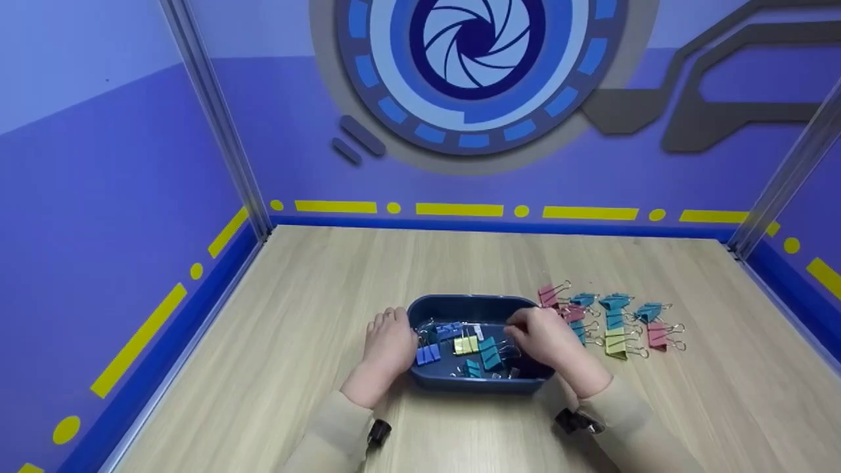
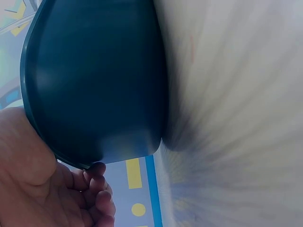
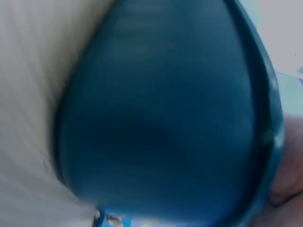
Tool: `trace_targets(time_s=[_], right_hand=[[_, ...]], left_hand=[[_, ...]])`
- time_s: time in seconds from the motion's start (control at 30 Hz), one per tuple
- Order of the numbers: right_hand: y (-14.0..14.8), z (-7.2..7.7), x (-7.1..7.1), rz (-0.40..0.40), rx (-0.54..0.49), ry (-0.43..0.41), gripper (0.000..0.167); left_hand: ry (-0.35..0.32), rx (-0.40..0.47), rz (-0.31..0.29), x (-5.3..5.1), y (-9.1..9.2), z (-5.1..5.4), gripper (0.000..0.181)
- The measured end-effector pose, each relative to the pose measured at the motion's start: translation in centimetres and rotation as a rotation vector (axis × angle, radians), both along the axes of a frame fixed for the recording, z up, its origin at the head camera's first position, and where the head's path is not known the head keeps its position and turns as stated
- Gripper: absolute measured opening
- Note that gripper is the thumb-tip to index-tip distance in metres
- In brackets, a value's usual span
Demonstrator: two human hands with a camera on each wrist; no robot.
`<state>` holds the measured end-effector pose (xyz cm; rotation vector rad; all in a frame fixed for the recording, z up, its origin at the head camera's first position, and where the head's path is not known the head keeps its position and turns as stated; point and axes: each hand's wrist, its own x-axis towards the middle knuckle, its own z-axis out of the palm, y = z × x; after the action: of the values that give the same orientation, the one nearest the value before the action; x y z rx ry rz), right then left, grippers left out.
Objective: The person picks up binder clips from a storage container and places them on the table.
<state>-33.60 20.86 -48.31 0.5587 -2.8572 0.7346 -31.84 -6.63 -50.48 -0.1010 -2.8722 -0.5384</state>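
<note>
A dark blue bin (image 1: 466,386) holds several binder clips: a blue one (image 1: 428,355) at the left, a yellow one (image 1: 466,345) mid-bin and a teal one (image 1: 490,355) right of it. My left hand (image 1: 389,341) grips the bin's left rim; curled fingers of that hand (image 2: 57,189) meet the bin edge (image 2: 94,85) in the left wrist view. My right hand (image 1: 544,336) reaches over the right rim, its fingers bent inside above the teal clip's wire handles. Whether they pinch anything is hidden. Only part of this hand (image 3: 289,175) shows beside the bin wall (image 3: 161,109).
On the wooden table (image 1: 315,282), right of the bin, lies a group of pink, teal and yellow binder clips, including a yellow clip (image 1: 615,343) and a pink clip (image 1: 657,336). Blue panels (image 1: 112,197) with metal corner posts stand around the table.
</note>
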Motion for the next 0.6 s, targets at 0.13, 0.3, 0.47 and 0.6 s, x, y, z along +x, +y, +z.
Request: trace_targets(time_s=[0.13,0.3,0.47,0.6], right_hand=[[1.2,-0.3,-0.8,0.161,-0.008,-0.063,0.033],[1.7,-1.2,-1.5,0.274,-0.005,-0.055,0.034],[1.2,-1.6,-1.3,0.312,0.038,-0.008,0.029],[0.8,-1.7,-1.2,0.306,0.063,-0.024,0.023]], left_hand=[[-0.007,0.008,0.003,0.0,0.0,0.0,0.026],[-0.008,0.013,0.001,0.0,0.0,0.0,0.024],[-0.009,0.015,0.001,-0.1,0.0,0.0,0.025],[-0.008,0.010,0.000,-0.1,-0.1,0.0,0.025]])
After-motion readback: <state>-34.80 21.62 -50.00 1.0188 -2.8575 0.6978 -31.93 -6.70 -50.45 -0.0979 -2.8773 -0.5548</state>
